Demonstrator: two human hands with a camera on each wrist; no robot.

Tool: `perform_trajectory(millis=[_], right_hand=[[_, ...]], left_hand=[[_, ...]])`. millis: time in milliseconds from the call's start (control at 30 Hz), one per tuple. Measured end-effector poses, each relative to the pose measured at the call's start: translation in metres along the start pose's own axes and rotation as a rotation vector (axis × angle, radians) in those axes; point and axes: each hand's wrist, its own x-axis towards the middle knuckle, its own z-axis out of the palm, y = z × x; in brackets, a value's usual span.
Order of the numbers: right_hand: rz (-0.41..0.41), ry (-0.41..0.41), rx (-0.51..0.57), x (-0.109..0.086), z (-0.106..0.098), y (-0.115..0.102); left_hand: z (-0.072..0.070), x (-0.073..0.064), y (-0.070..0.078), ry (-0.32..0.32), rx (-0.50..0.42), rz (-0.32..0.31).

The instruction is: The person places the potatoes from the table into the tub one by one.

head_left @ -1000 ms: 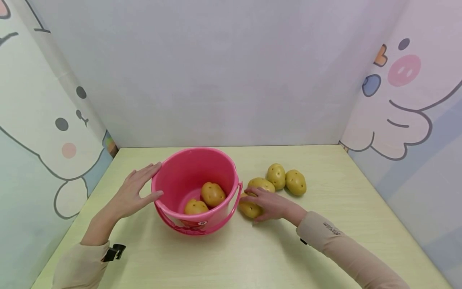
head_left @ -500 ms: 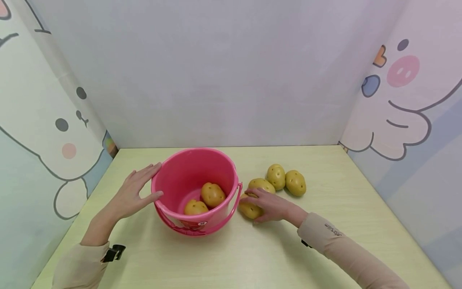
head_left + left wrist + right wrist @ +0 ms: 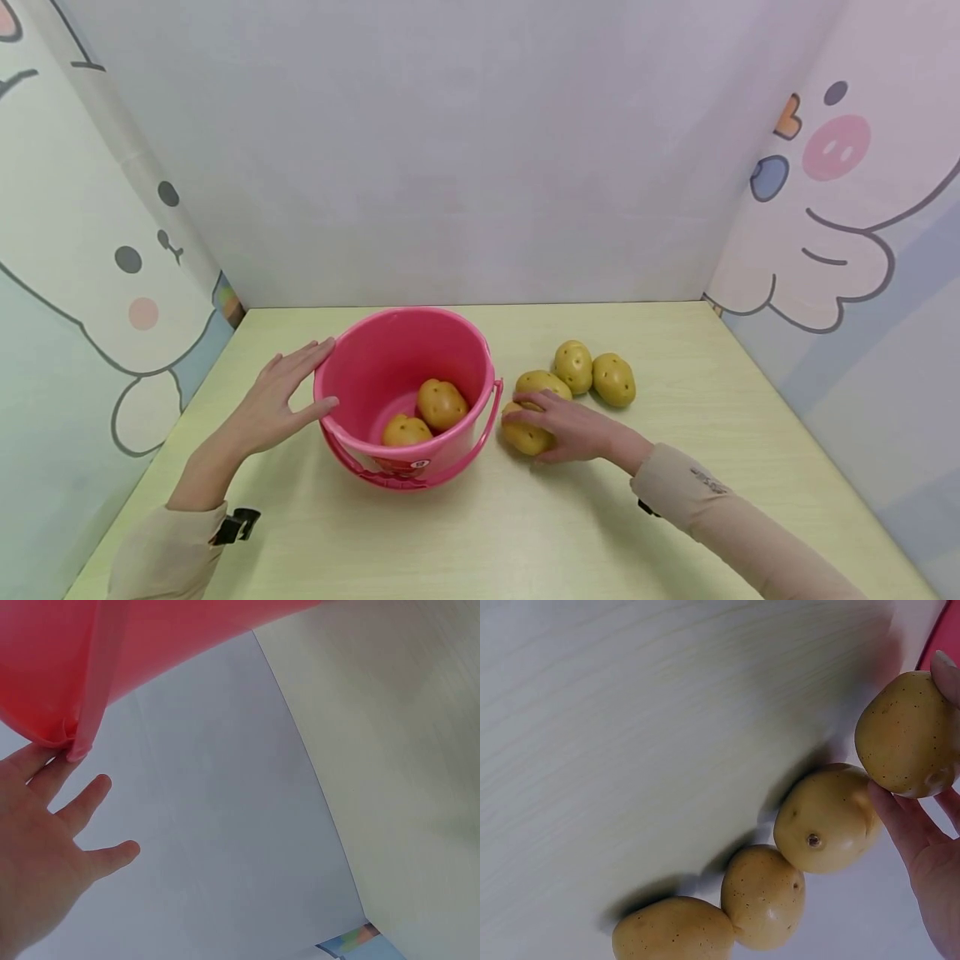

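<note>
A pink bucket [image 3: 450, 454] stands tilted toward the camera, with two yellow potatoes inside, one rounder potato [image 3: 442, 405] and one potato [image 3: 406, 431] partly behind the front rim. My left hand [image 3: 281, 400] rests on the bucket's left rim, fingers spread and mostly straight. In the left wrist view, two fingers of the hand [image 3: 37, 840] touch the rim near the handle joint while two others stand free. My right hand [image 3: 573, 427] grips a potato [image 3: 527, 433] just right of the bucket. Thumb and fingers span this potato [image 3: 907, 739] in the right wrist view.
Behind the right hand lie three more potatoes: one potato [image 3: 543, 383] close to the fingers, another potato [image 3: 573, 367] behind it, and a third potato [image 3: 615, 380] farther right. The pale wooden table [image 3: 480, 542] meets a plain back wall [image 3: 480, 167] and cartoon-printed side walls.
My right hand has shifted slightly to the right with the potato, widening the gap to the bucket. The left hand, the bucket and the other potatoes look unmoved.
</note>
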Motion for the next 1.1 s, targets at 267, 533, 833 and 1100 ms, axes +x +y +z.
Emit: perform_trajectory(millis=[267, 533, 833, 1100], right_hand=[[-0.025, 0.020, -0.010, -0.005, -0.011, 0.000], [-0.024, 0.007, -0.024, -0.011, -0.027, -0.003], [-0.016, 0.028, -0.067, -0.018, -0.040, -0.003], [0.018, 0.000, -0.073, -0.022, -0.053, -0.006]], left_hand=[[0.000, 0.000, -0.001, 0.001, -0.001, 0.004], [0.001, 0.000, -0.001, -0.005, 0.001, -0.001], [0.000, 0.000, 0.000, -0.008, 0.004, -0.009], [-0.001, 0.000, 0.001, -0.008, -0.003, -0.005]])
